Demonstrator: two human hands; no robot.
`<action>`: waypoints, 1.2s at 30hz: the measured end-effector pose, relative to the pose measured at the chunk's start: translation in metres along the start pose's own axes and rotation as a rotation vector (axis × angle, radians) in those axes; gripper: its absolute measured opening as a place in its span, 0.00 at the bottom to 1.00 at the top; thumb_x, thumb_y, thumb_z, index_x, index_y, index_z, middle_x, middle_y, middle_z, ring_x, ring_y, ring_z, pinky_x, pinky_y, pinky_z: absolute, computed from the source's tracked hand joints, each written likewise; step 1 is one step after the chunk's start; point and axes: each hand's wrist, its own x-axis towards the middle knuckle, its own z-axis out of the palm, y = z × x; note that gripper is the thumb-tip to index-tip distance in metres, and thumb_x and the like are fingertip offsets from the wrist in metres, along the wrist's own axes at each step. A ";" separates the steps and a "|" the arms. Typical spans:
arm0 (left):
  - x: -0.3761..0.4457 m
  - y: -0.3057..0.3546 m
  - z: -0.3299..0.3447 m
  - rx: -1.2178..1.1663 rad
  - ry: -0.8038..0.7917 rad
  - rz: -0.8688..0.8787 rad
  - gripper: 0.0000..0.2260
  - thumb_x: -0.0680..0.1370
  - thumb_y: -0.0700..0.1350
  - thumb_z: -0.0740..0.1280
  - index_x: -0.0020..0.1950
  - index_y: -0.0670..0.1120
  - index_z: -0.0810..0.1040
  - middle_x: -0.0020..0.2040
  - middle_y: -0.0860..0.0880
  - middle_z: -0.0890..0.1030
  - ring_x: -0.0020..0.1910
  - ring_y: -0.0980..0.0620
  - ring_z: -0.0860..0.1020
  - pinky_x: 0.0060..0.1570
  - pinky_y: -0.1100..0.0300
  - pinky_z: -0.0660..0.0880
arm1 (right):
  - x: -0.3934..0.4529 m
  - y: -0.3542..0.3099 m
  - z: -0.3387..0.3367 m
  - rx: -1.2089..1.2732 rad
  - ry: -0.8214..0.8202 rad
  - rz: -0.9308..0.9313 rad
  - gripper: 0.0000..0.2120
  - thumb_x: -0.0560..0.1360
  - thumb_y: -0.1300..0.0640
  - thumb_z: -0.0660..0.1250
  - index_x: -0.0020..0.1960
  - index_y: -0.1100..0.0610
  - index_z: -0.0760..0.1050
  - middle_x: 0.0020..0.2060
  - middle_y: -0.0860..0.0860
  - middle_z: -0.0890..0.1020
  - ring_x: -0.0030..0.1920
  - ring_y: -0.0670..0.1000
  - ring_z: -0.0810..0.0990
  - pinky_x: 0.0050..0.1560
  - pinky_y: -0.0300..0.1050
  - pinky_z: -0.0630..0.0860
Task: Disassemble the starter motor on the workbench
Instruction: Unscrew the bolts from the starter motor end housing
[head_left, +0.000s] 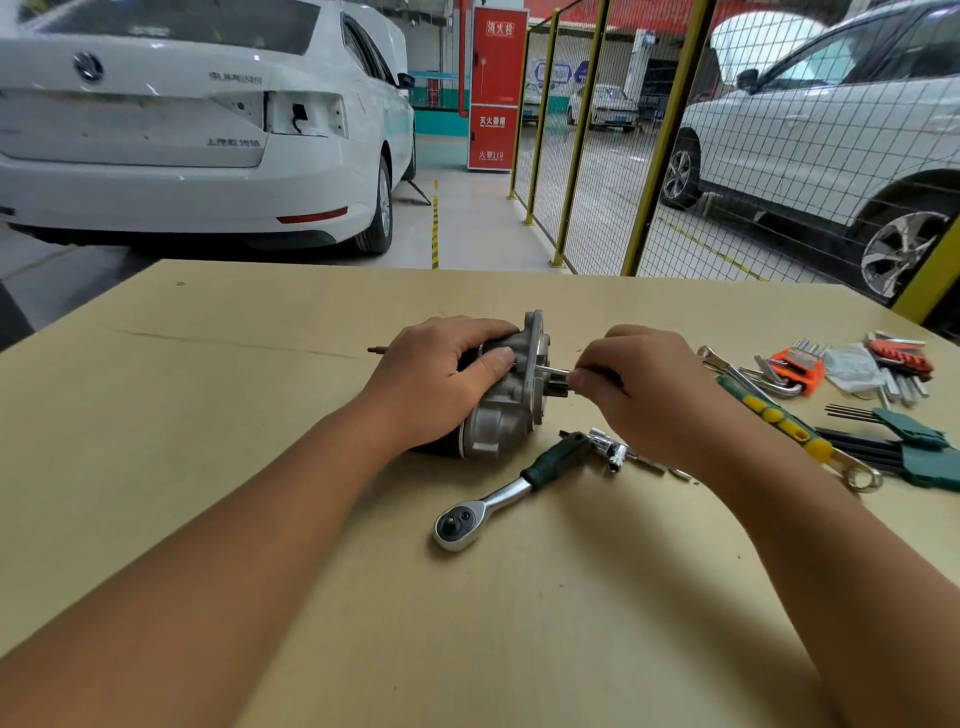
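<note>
Both hands work the starter motor (506, 395) lying on the surface (260, 364); left hand (431, 384) wraps its housing, a heavy, rigid casting best clasped there; right hand (639, 389) pinches what seems the pinion shaft (553, 371); ratchet (498, 499) lies just below.

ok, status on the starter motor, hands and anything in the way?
Left hand grips starter motor on workbench. Right hand pinches its shaft. Ratchet lies just in front, not blocking.
</note>
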 end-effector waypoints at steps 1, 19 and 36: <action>0.000 0.000 0.000 -0.007 0.003 -0.001 0.21 0.79 0.58 0.61 0.69 0.56 0.80 0.62 0.57 0.83 0.61 0.53 0.78 0.65 0.48 0.74 | 0.000 0.000 -0.001 -0.005 0.018 -0.003 0.08 0.79 0.54 0.69 0.47 0.56 0.84 0.39 0.48 0.78 0.41 0.48 0.74 0.43 0.45 0.68; 0.001 0.000 0.001 -0.014 0.013 0.010 0.20 0.78 0.58 0.62 0.68 0.55 0.81 0.60 0.57 0.84 0.60 0.54 0.78 0.64 0.50 0.74 | 0.001 0.002 -0.002 0.004 0.083 0.035 0.05 0.78 0.56 0.70 0.50 0.54 0.85 0.40 0.45 0.77 0.39 0.42 0.72 0.39 0.35 0.65; 0.002 -0.002 0.002 -0.017 0.016 0.007 0.20 0.79 0.56 0.61 0.68 0.55 0.81 0.62 0.56 0.83 0.61 0.54 0.78 0.65 0.50 0.74 | -0.003 0.004 -0.006 0.059 0.013 0.062 0.02 0.77 0.49 0.71 0.46 0.44 0.80 0.37 0.41 0.81 0.37 0.41 0.75 0.37 0.42 0.70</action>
